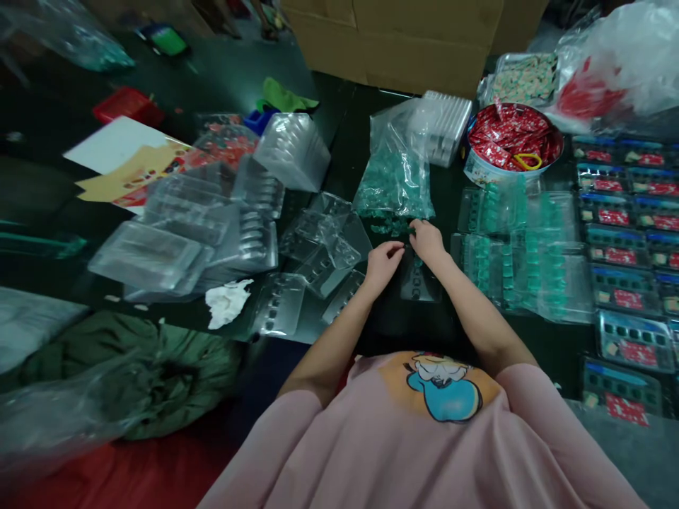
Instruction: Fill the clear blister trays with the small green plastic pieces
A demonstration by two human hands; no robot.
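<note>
My left hand [385, 263] is at the table's middle, its thumb and index finger pinched together at the top edge of a clear plastic tray [416, 283] with small wells; what they hold is too small to make out. My right hand [426, 240] touches the small green pieces [393, 226] lying loose at the mouth of a clear bag [397, 173], its fingers bent and closed. More green pieces fill that bag. Clear trays holding rows of green pieces [533, 261] stand to the right of my right forearm.
Loose clear trays [326, 247] and stacked clear covers [148, 254] lie on the left. A round tin [480, 168] of red packets stands back right, near rows of filled packs [618, 254]. A cardboard box [392, 42] is behind. White crumpled tissue [227, 304] lies front left.
</note>
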